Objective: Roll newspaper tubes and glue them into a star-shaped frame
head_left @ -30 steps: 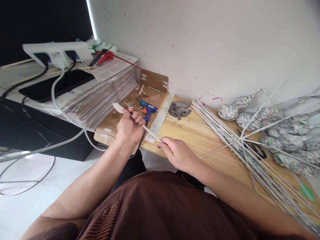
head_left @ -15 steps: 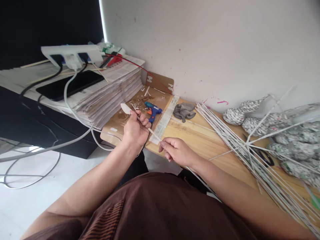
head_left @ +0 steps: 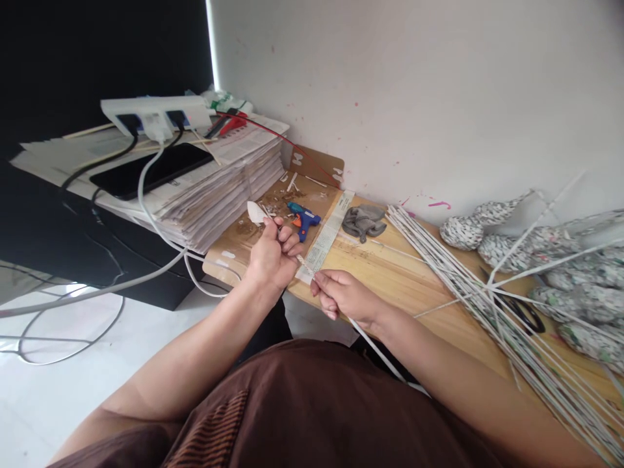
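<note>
Between my two hands runs a thin rolled paper stick (head_left: 305,262), with print on it. My left hand (head_left: 271,257) is closed around its upper part. Past my left fingertips a white, pointed, leaf-shaped piece (head_left: 255,212) sticks out; whether it joins the stick is hidden by the fingers. My right hand (head_left: 344,294) pinches the stick between thumb and fingers, and a long pale length trails below it toward the brown apron (head_left: 292,403). Just beyond my left hand lies a blue glue gun (head_left: 306,222) with an orange trigger.
A grey cloth (head_left: 363,222) and a printed paper strip (head_left: 331,227) lie on the wooden table (head_left: 390,273). To the right are a bundle of paper sticks (head_left: 439,266), scissors (head_left: 521,313) and woven paper shapes (head_left: 461,231). Stacked newspapers (head_left: 229,188) carry a phone (head_left: 151,170) and power strip (head_left: 156,112).
The view has shifted slightly, so everything sits a little farther right. My right hand stays pinched on the stick, and the pale length below it shows more plainly.
</note>
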Demonstrator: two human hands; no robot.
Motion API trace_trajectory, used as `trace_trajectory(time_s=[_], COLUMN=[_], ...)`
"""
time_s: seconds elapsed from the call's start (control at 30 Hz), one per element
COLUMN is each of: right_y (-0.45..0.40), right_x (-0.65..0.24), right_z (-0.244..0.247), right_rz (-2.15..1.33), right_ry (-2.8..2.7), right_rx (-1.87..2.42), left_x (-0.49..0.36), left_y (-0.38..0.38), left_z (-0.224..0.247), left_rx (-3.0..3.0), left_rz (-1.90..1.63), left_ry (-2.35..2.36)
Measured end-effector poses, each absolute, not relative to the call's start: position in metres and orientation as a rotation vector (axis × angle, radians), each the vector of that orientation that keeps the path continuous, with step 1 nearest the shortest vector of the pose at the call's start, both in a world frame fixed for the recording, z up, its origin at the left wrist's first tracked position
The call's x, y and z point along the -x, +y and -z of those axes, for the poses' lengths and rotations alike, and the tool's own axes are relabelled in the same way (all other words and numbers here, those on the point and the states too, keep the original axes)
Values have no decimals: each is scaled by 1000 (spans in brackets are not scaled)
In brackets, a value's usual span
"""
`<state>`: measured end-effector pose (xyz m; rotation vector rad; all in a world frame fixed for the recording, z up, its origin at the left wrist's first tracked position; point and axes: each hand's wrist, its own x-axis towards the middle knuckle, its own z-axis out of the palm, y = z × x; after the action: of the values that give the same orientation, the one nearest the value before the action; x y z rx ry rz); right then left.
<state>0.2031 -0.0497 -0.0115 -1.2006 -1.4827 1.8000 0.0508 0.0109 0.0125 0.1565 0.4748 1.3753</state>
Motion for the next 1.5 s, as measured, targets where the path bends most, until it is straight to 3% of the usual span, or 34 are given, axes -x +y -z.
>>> trace_trajectory(time_s=[0.07,0.13,0.33,0.4,0.5,0.6,0.73,0.93,1.23,1.4,1.5], right_y=[-49,-49,-59,-60,-59,-57,-59,-61,-44,-40,-38], right_x=[-203,-205,-210,-211,-214,-217,-220,-219,-194,-191,-191], right_z=[13,12,5,4,6,9,12,11,0,3,6], right_rz=[-2097,-2104,-958,-1185,-1910,-2158,-2020,-2213,-1170,-1594,-1513], right_ry=[-1302,-1340,-1955,-1878,-1521,-1278,-1235,-1088,-1804,-1546,-1581], right_rx=[1023,1007,1453,1412,1128,991,1078,968,1366,1350,1377], left_x=[-50,-48,-46,-46,-47,-47,-45,-48,-61,-60,-60], left_y=[10,10,13,13,13,12,11,10,5,7,7], left_z=[-13,-13,-10,-9,-10,-11,-11,-13,-2,2,4], left_rx=[-166,-163,-144,-143,-133,-135,-144,-135,-216,-236,-235], left_rz=[-1362,-1364,-1408,-1405,-1393,-1388,-1410,-1398,-1439,-1434,-1435], left_ry=[409,395,451,448,449,438,424,392,451,437,435])
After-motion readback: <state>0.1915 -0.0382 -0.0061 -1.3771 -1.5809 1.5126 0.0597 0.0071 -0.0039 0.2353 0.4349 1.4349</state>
